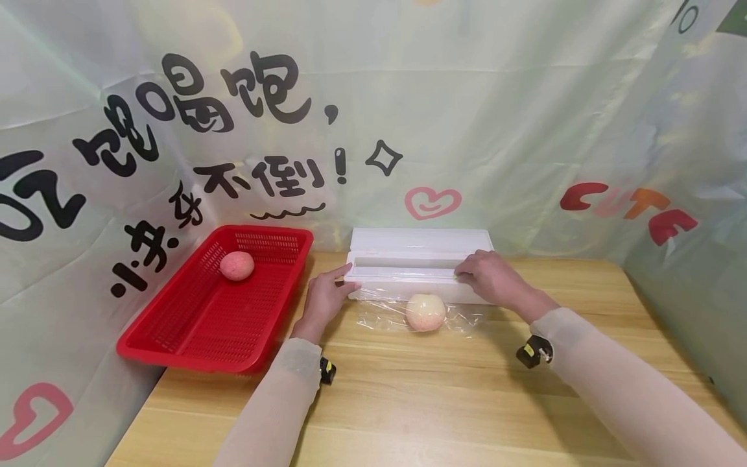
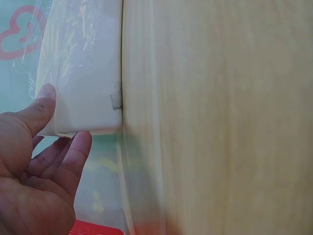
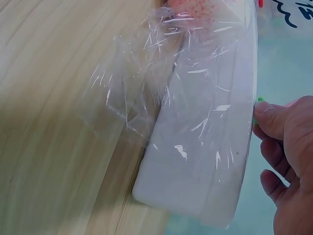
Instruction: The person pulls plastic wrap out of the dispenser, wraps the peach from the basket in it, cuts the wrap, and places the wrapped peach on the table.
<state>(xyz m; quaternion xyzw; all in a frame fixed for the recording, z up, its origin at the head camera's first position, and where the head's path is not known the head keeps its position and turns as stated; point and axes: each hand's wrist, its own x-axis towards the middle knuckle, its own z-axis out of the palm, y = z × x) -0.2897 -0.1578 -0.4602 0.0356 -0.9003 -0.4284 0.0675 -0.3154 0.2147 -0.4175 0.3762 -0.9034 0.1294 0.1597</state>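
Note:
A white cling film dispenser with its lid raised stands on the table. Clear cling film hangs from its front onto the wood, and a pale pink peach lies on the film. My left hand grips the dispenser's left end, thumb on the upper edge and fingers around the end, as the left wrist view shows. At the right part of the cutting edge, my right hand pinches a small green slide cutter between thumb and forefinger. Its other fingers are loosely curled.
To the left stands a red perforated basket with another pink peach inside. A printed cloth hangs behind and beside the wooden table. Both wrists carry small black cameras.

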